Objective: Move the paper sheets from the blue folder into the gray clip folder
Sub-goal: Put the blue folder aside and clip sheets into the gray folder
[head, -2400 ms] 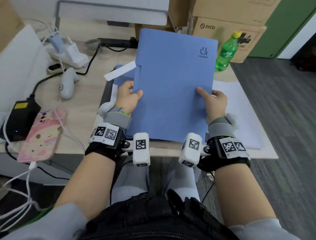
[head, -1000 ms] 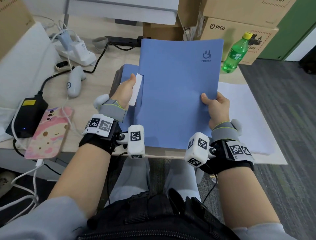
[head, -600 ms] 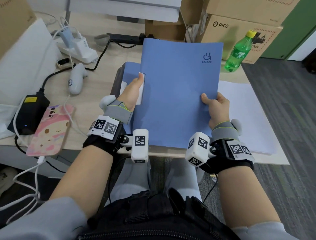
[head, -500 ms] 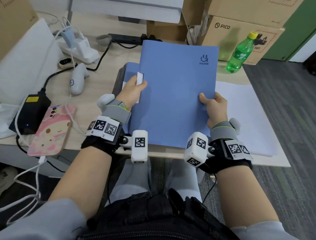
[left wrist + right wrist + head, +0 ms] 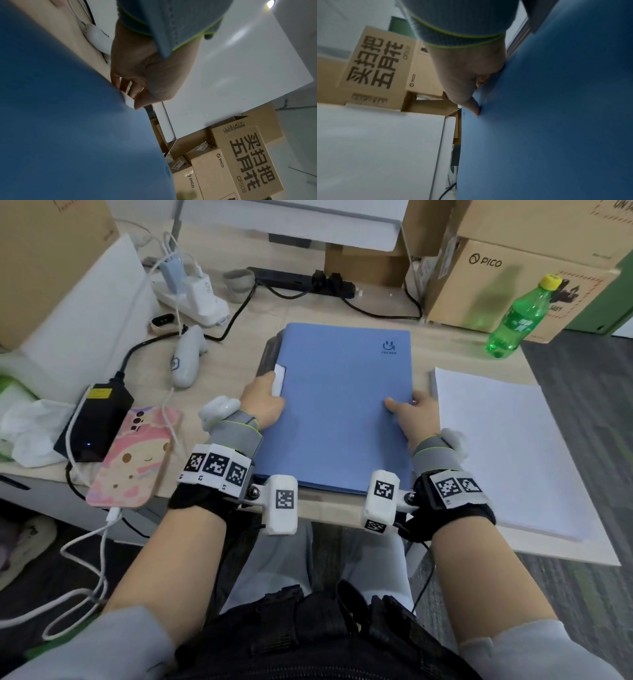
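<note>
The blue folder (image 5: pixel 339 412) lies closed and flat on the desk, on top of a dark gray folder whose edge (image 5: pixel 269 354) shows along its far left side. My left hand (image 5: pixel 265 402) pinches the folder's left edge at a white strip (image 5: pixel 279 380); in the left wrist view the thumb and fingers (image 5: pixel 135 93) close on that strip (image 5: pixel 128 102). At the right edge my right hand (image 5: pixel 416 416) grips the folder, thumb (image 5: pixel 475 106) on the cover (image 5: pixel 556 121) and fingers tucked under. A stack of white paper sheets (image 5: pixel 507 446) lies to the right.
A green bottle (image 5: pixel 517 323) and cardboard boxes (image 5: pixel 507 278) stand at the back right. Left of the folder lie a white controller (image 5: pixel 186 361), a black charger (image 5: pixel 96 419), a pink phone (image 5: pixel 135 460), cables and a power strip (image 5: pixel 301 280).
The blue folder, held up and tilted toward me before, has come down flat onto the gray folder. Both hands kept hold of its edges and moved down with it.
</note>
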Demonstrator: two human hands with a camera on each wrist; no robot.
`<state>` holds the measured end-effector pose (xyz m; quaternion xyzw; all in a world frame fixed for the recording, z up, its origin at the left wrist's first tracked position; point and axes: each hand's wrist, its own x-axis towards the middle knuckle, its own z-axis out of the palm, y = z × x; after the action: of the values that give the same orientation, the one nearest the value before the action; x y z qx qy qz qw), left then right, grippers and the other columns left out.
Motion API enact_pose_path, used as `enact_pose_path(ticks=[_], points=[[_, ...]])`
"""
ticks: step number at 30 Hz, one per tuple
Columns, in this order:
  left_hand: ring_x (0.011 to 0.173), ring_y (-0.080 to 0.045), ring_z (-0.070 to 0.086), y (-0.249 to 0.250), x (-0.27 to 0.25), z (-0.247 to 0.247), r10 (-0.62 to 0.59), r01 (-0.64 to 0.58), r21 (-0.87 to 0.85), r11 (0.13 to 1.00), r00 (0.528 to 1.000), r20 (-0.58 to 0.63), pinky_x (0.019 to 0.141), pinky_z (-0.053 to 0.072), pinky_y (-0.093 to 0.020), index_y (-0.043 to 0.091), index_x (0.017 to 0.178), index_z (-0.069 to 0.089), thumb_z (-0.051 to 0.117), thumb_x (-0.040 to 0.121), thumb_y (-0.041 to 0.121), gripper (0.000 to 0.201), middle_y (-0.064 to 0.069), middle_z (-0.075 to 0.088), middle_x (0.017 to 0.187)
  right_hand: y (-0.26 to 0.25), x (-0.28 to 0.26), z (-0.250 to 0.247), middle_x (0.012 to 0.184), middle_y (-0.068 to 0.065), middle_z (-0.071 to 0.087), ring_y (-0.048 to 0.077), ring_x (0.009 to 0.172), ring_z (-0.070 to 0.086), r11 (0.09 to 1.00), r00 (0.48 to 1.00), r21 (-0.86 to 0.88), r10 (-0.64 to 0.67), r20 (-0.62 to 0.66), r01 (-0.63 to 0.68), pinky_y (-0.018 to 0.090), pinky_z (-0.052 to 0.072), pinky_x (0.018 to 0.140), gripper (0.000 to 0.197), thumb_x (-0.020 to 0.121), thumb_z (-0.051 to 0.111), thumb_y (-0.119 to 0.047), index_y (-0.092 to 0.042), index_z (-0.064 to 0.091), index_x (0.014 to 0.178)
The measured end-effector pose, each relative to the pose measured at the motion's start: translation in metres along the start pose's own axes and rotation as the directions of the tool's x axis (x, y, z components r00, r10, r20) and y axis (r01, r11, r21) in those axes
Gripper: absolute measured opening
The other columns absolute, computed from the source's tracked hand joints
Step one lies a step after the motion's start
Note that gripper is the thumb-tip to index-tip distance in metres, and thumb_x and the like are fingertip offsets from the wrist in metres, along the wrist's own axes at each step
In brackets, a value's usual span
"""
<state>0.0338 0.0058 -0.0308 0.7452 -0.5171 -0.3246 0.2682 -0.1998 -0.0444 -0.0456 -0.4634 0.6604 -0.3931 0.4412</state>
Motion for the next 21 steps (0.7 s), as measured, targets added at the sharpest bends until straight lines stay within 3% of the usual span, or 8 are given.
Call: enact_pose_path(ticks=[3, 6, 10, 13, 16, 19, 21], points=[[0.098, -0.042, 0.058, -0.003, 0.003, 0.0, -0.013, 0.013, -0.019, 1.0, 1.0, 0.012, 0.086, 0.05, -0.052, -0.001, 0.102, 0.052, 0.035, 0.06, 0.02, 0.049, -0.023, 0.06, 0.107, 0.0, 0.005, -0.003, 0.081, 0.002, 0.062, 0.024, 0.079, 0.056, 0.978, 1.0, -0.206, -0.02, -0.022, 0.015, 0.03, 0.045, 0.071, 0.025, 0.077, 0.069, -0.021, -0.011, 0.066, 0.099], [0.104, -0.04, 0.057, -0.004, 0.002, 0.001, 0.008, -0.007, -0.042, 0.999, 1.0, 0.02, 0.089, 0.049, -0.051, 0.005, 0.109, 0.054, 0.036, 0.062, 0.024, 0.054, -0.019, 0.061, 0.114, -0.001, 0.007, -0.004, 0.091, 0.012, 0.061, 0.029, 0.079, 0.053, 0.938, 1.0, -0.346, 0.03, -0.005, -0.03, 0.034, 0.043, 0.069, 0.03, 0.059, 0.07, -0.035, -0.012, 0.061, 0.077], [0.127, -0.031, 0.048, -0.006, 0.0, 0.002, 0.042, -0.036, -0.087, 0.996, 0.997, 0.062, 0.107, 0.039, -0.046, 0.01, 0.123, 0.055, 0.04, 0.07, 0.021, 0.056, -0.014, 0.059, 0.129, 0.007, 0.011, -0.005, 0.11, 0.013, 0.066, 0.03, 0.095, 0.064, 0.951, 0.995, -0.296, 0.099, 0.018, -0.089, 0.034, 0.05, 0.076, 0.047, 0.071, 0.072, -0.024, -0.004, 0.06, 0.111], [0.135, -0.024, 0.042, -0.007, -0.002, -0.003, -0.02, 0.024, -0.172, 0.985, 0.999, 0.025, 0.115, 0.031, -0.038, 0.005, 0.137, 0.042, 0.048, 0.086, 0.0, 0.052, -0.012, 0.049, 0.141, 0.011, 0.015, -0.012, 0.109, 0.013, 0.068, 0.027, 0.088, 0.064, 0.969, 0.994, -0.226, 0.105, 0.005, -0.101, 0.035, 0.054, 0.081, 0.041, 0.073, 0.072, -0.013, -0.004, 0.063, 0.112], [0.123, -0.031, 0.052, -0.017, 0.002, -0.007, -0.1, 0.089, -0.095, 0.991, 0.988, -0.119, 0.104, 0.041, -0.037, 0.006, 0.134, 0.045, 0.057, 0.083, 0.005, 0.052, -0.014, 0.053, 0.135, 0.013, 0.016, -0.016, 0.101, 0.016, 0.07, 0.026, 0.079, 0.062, 0.97, 0.989, -0.201, 0.144, 0.016, -0.138, 0.04, 0.056, 0.083, 0.024, 0.074, 0.073, -0.011, -0.006, 0.067, 0.097], [0.109, -0.034, 0.059, -0.017, 0.001, -0.007, -0.193, 0.192, -0.012, 0.981, 0.976, -0.104, 0.093, 0.048, -0.039, 0.005, 0.117, 0.055, 0.062, 0.081, 0.021, 0.04, -0.014, 0.063, 0.121, 0.016, 0.017, -0.016, 0.091, 0.013, 0.067, 0.027, 0.077, 0.06, 0.969, 0.99, -0.206, 0.141, 0.007, -0.137, 0.036, 0.054, 0.077, 0.018, 0.074, 0.073, -0.013, -0.01, 0.066, 0.091], [0.103, -0.031, 0.059, -0.016, 0.002, -0.01, -0.231, 0.227, -0.051, 0.973, 0.966, -0.111, 0.085, 0.047, -0.035, 0.002, 0.112, 0.055, 0.066, 0.079, 0.024, 0.041, -0.013, 0.063, 0.115, 0.018, 0.018, -0.014, 0.091, 0.012, 0.067, 0.029, 0.079, 0.063, 0.969, 0.989, -0.201, 0.146, -0.002, -0.143, 0.039, 0.056, 0.08, 0.019, 0.073, 0.072, -0.014, -0.012, 0.066, 0.091]])
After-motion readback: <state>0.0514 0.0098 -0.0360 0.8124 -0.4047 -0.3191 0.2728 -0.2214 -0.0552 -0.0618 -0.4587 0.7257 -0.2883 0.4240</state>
